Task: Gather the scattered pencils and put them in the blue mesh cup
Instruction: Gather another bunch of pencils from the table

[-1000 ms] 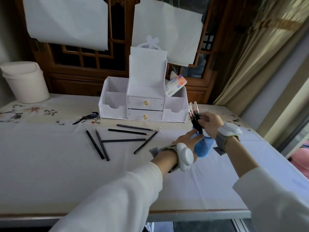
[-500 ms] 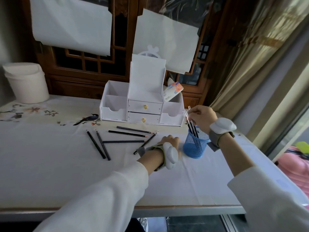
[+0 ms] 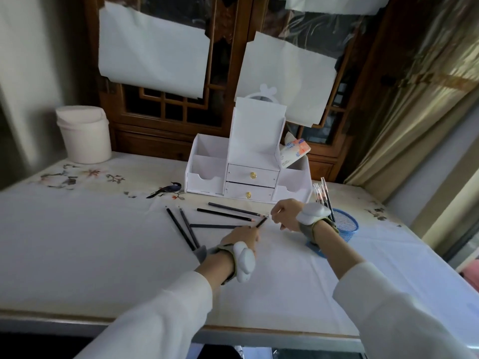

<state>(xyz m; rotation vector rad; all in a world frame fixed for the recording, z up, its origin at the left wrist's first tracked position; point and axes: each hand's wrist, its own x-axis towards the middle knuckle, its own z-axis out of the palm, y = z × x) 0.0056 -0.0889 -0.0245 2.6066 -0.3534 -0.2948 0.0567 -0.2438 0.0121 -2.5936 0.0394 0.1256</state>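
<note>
Black pencils lie scattered on the white tablecloth (image 3: 108, 250) near the middle of the table's far half: a pair (image 3: 184, 229) side by side pointing toward the far edge, one (image 3: 215, 225) lying crosswise just right of them, and two (image 3: 228, 212) running roughly parallel in front of the desk organizer. A sixth pencil (image 3: 261, 222) lies aslant between the hands. The left hand (image 3: 239, 237) rests on the cloth with its fingers closed on the lower end of this pencil; the right hand (image 3: 286, 215) pinches thumb and forefinger together at its upper tip. The blue mesh cup (image 3: 346, 225) stands toward the table's right edge, just behind the right wrist and largely hidden by it, with several pens or pencils (image 3: 324, 198) standing upright in it. Both wrists carry white strapped devices, and both arms wear white sleeves. The white desk organizer (image 3: 248, 164), with two drawers bearing gold knobs, stands at the far edge; a tissue pack (image 3: 294, 151) leans in its right compartment. A white bucket (image 3: 84, 134) occupies the far left corner.
</note>
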